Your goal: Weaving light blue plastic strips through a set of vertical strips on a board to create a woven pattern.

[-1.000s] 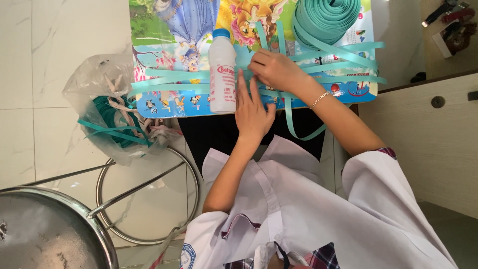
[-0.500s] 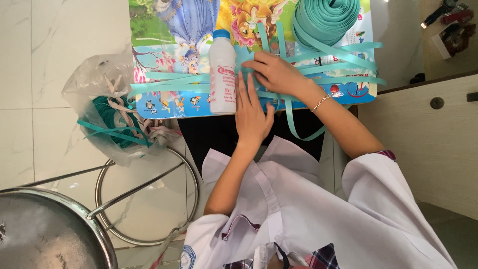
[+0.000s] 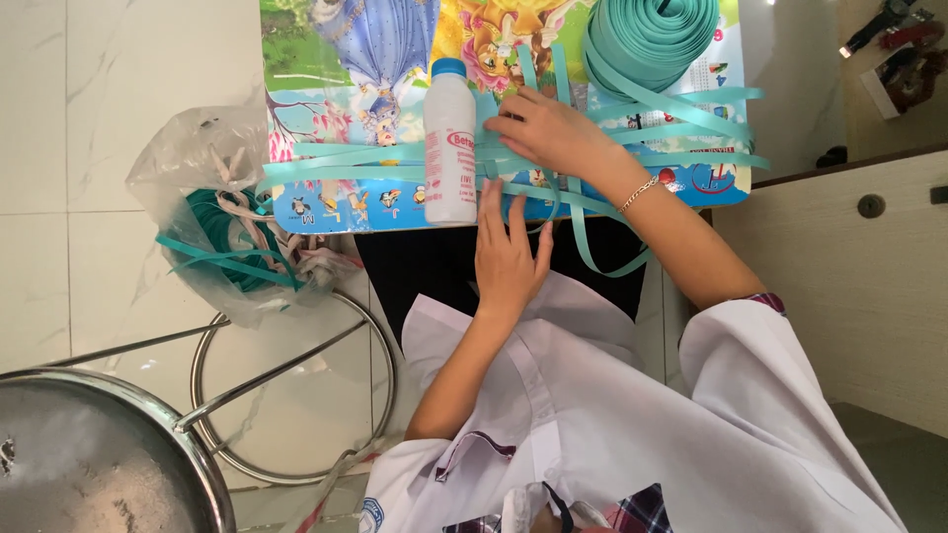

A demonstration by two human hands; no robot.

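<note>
A colourful cartoon-printed board serves as the bench, lying across the person's lap above a pale marble-tiled floor. A beige wall or cabinet side with a small round fitting runs along the right. At lower left stands a metal stool with a ring footrest, and a round steel surface fills the corner.

On the board, several teal plastic strips lie crossed over one another, some running sideways and some away from the person. A thick coil of the same teal strip sits at the board's far right. A white bottle with a blue cap lies on the strips, just left of the hands. A clear plastic bag holding darker teal and pale strip scraps hangs off the board's left edge.

The left hand lies flat and open, fingers spread, pressing strips at the board's near edge. The right hand, with a thin bracelet at the wrist, has its fingers curled down onto the crossing strips; whether it pinches 1 cannot be told.
</note>
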